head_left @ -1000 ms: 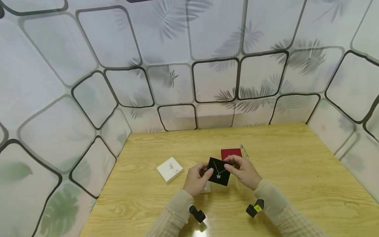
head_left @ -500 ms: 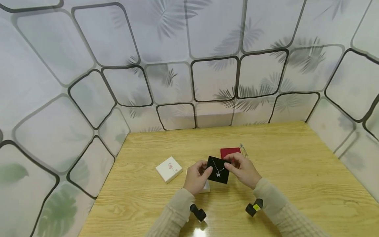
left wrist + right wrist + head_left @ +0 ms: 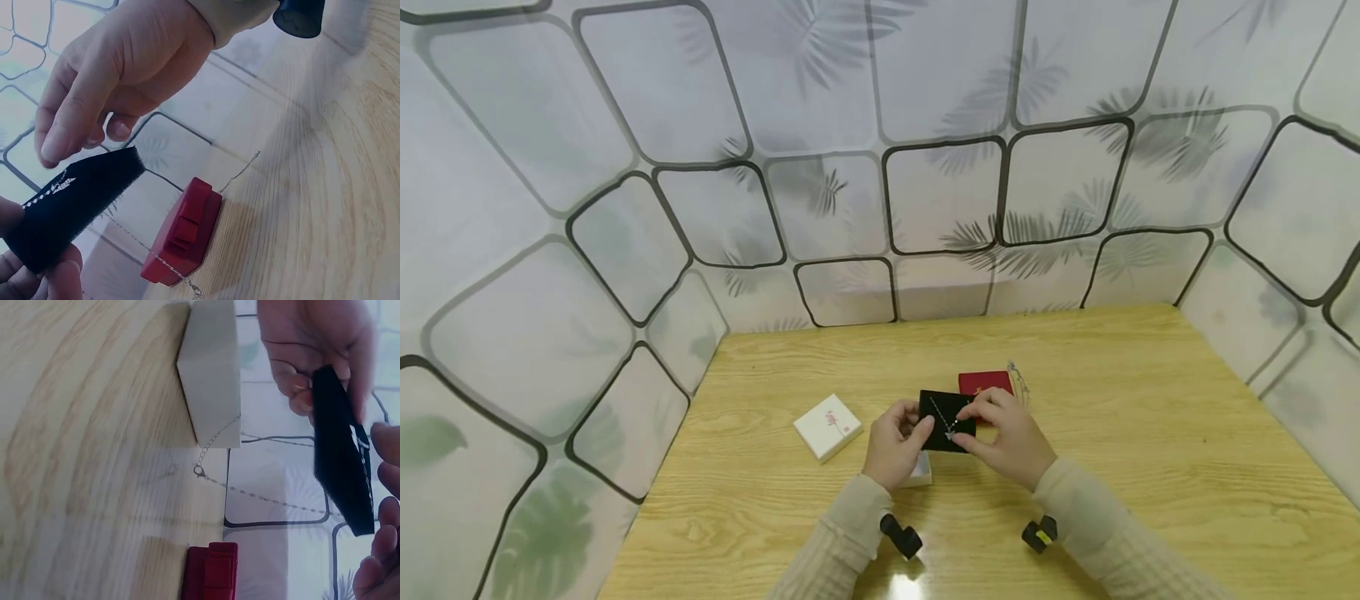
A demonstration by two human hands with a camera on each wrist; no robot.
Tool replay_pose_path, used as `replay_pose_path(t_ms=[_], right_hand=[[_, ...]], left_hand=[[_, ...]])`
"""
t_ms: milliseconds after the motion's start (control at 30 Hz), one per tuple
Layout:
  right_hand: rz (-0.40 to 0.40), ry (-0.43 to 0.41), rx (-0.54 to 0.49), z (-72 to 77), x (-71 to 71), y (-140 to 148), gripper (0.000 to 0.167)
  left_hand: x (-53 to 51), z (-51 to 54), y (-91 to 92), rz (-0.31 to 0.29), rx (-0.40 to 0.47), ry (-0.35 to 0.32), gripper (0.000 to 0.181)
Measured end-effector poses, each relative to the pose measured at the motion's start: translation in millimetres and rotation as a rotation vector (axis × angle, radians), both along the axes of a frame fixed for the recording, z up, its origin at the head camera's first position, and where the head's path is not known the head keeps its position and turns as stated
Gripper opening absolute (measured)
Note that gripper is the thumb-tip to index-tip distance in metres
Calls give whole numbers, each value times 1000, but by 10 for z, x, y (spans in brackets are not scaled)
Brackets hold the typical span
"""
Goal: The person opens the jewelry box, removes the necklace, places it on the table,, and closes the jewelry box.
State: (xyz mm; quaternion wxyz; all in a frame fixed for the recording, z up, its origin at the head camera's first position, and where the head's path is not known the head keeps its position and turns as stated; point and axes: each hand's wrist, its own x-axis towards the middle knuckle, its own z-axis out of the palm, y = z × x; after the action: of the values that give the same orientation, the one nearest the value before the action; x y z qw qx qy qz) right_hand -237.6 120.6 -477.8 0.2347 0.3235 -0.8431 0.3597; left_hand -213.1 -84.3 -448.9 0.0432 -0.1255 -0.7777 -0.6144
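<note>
A black card (image 3: 937, 408) bears a silver necklace (image 3: 945, 422) with a small butterfly-shaped pendant. My left hand (image 3: 891, 450) grips the card by its left edge, thumb on the front and fingers behind. Beneath the card, the chain's clasp (image 3: 199, 470) and its loose end hang down in the right wrist view. My right hand (image 3: 1011, 437) is over the card's right part, its fingertips close to the pendant. In the left wrist view those fingers (image 3: 59, 140) are loosely bent just above the card; whether they touch the pendant I cannot tell.
Behind the right hand lies a red box (image 3: 981, 381) with a bow, a silver chain (image 3: 1021, 383) beside it. A white box (image 3: 827, 427) with a pink print lies on the left of the wooden table (image 3: 760, 517). Another white box part (image 3: 922, 477) is partly hidden under the left hand.
My right hand has left the card's upper right edge and moved left and down, fingertips over the pendant. The left hand still holds the card, which has turned slightly.
</note>
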Motion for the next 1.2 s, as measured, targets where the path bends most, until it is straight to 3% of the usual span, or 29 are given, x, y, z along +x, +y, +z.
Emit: replay_pose_path(t_ms=[167, 433, 700, 1000, 1200], right_hand=[[7, 90, 85, -15, -11, -44, 28], [1, 196, 91, -55, -45, -67, 27], [15, 186, 115, -51, -53, -77, 18], [34, 206, 141, -45, -51, -82, 11], [10, 118, 78, -23, -24, -93, 18]], left_hand=[[0, 3, 2, -20, 17, -30, 19], [-21, -27, 6, -73, 50, -50, 21], [-40, -76, 15, -76, 93, -40, 19], [-31, -56, 27, -63, 88, -20, 20], [-17, -46, 36, -49, 76, -12, 19]])
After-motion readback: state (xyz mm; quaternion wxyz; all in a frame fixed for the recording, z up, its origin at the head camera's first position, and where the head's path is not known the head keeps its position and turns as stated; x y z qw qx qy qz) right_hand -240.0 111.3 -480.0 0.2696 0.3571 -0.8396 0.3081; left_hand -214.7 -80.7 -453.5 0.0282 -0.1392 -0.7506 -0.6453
